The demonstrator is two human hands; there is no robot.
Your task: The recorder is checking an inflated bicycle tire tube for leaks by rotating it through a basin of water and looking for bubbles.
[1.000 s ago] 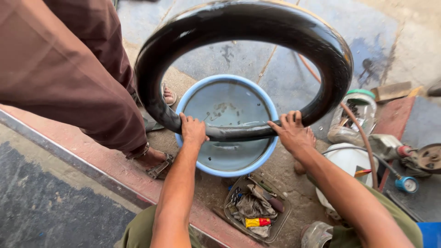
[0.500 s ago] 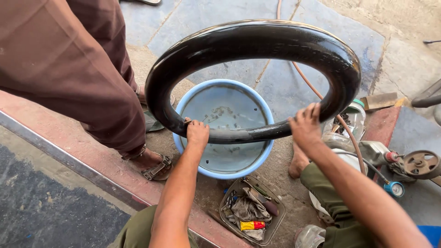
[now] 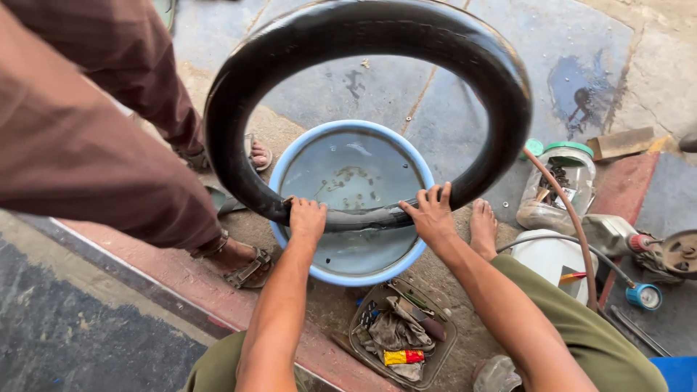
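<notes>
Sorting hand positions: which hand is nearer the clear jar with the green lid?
Right. The right hand grips the black tube on the jar's side; the left hand grips it farther away.

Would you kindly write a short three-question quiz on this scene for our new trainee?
1. True or false: both hands press the black inner tube into the blue basin.
2. Which lies nearest the person's knees? A) tray of patches and tools B) glass jar C) wooden block
3. Fill in: the basin holds ____.

Key
1. True: left hand and right hand hold its lowest part at the water.
2. A
3. Water
</notes>
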